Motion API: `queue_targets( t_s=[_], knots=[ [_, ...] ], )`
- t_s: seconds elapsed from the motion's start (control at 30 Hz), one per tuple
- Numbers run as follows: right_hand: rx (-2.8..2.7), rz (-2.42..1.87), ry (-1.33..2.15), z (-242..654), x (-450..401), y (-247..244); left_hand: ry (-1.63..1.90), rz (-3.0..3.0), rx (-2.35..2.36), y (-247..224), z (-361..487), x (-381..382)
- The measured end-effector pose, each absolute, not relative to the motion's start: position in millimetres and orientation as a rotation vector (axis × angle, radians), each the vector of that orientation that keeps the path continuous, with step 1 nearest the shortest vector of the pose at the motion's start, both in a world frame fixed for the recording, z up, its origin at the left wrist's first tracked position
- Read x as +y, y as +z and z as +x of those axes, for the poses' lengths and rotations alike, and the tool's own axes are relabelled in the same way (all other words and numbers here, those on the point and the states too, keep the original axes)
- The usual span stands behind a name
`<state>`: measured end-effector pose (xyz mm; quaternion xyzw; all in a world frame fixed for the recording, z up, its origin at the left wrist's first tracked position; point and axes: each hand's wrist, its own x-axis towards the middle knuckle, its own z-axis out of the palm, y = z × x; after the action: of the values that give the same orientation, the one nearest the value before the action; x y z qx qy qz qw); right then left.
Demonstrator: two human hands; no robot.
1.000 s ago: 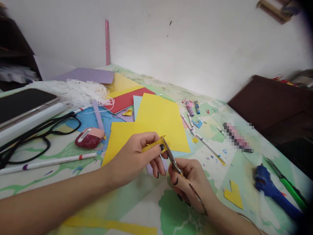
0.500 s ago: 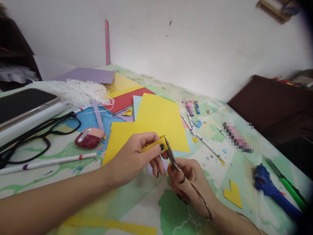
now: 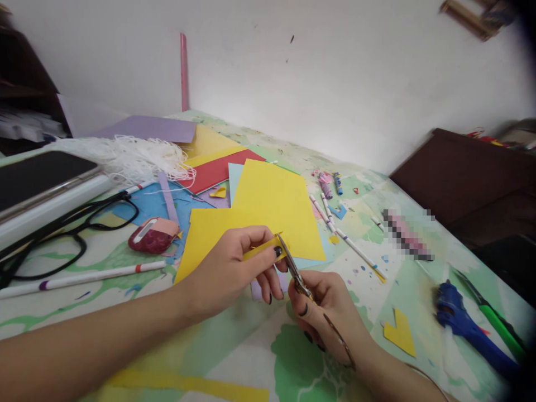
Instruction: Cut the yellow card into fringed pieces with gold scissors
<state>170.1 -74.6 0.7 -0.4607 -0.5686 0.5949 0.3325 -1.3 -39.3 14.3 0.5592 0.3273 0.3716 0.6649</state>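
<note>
Between thumb and fingers, my left hand (image 3: 247,259) pinches a narrow yellow paper strip (image 3: 260,247). My right hand (image 3: 329,312) is closed around the handles of small metal scissors (image 3: 298,276), whose blades meet the strip's right end beside my left thumb. The finger loops are mostly hidden by my fingers. Behind both hands lie two larger yellow paper sheets (image 3: 272,195), overlapping each other, with light blue paper (image 3: 235,177) under one. A purple paper piece (image 3: 256,290) shows partly beneath my left fingers.
Black glasses (image 3: 79,237), a maroon and pink case (image 3: 154,234) and white string (image 3: 138,159) lie left. Striped paper sticks (image 3: 352,245), a yellow scrap (image 3: 400,332), a blue glue gun (image 3: 464,329) and a green-handled cutting tool (image 3: 498,326) lie right. A yellow strip (image 3: 192,382) is in front.
The scissor blades have closed further at the strip's end, and a sliver at its tip has shifted. My right thumb has moved slightly left and down; my left hand stays nearly still.
</note>
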Motion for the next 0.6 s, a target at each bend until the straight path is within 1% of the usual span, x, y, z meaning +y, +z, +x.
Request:
queue_targets(
  t_s=[0.43,0.6],
  knots=[
    [-1.439,-1.302,1.549,168.9,-75.0,4.8,0.844,1.244,0.715,15.2,-1.3,-39.6],
    [-1.473,-1.196,1.564,170.4,-74.6,1.9,0.839,1.25,0.66,14.6,-2.2,-39.7]
  ],
)
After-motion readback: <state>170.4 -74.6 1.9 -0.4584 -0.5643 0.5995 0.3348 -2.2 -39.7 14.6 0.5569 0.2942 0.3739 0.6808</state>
